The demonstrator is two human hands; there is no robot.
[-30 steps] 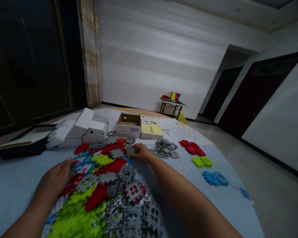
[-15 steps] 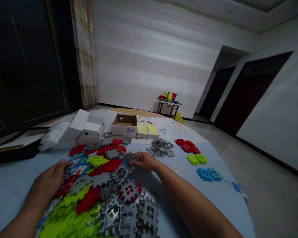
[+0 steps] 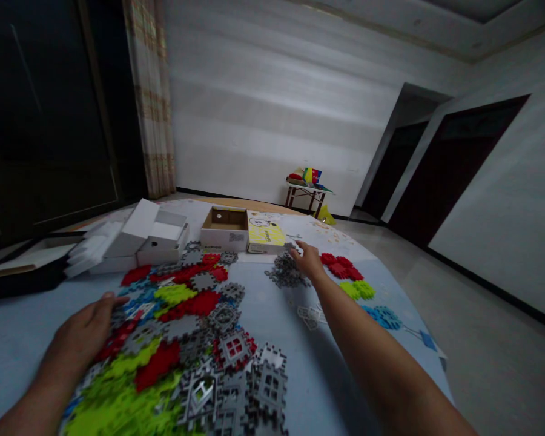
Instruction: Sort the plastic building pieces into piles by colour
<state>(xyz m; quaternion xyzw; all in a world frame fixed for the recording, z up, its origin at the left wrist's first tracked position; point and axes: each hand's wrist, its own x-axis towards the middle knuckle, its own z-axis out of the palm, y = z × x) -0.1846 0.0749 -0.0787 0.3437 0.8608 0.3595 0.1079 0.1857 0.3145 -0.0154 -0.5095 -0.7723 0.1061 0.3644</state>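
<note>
My right hand [image 3: 307, 260] is over a small heap of grey interlocking tiles [image 3: 285, 274], thumb and forefinger closed at its upper edge on a grey tile [image 3: 293, 247], partly hidden by the fingers. Resting at the left edge of a big mixed pile, my left hand [image 3: 84, 333] is open and holds nothing, its fingertips by some blue tiles [image 3: 142, 292]. That pile mixes lime-green tiles [image 3: 118, 396], red tiles [image 3: 158, 366] and grey window-frame tiles [image 3: 269, 387], all with notched edges.
Sorted red tiles [image 3: 342, 266], green tiles [image 3: 358, 289] and blue tiles [image 3: 385, 317] lie on the right, partly behind my forearm. White pieces [image 3: 311, 315] lie nearer. Behind stand an open box [image 3: 224, 239], a yellow-white lid [image 3: 266, 236], white boxes [image 3: 138, 233] and a black case [image 3: 31, 275].
My right hand has carried a grey tile from the mixed pile rightward and away from me to the grey heap. White pieces near my forearm now show. My left hand stays put.
</note>
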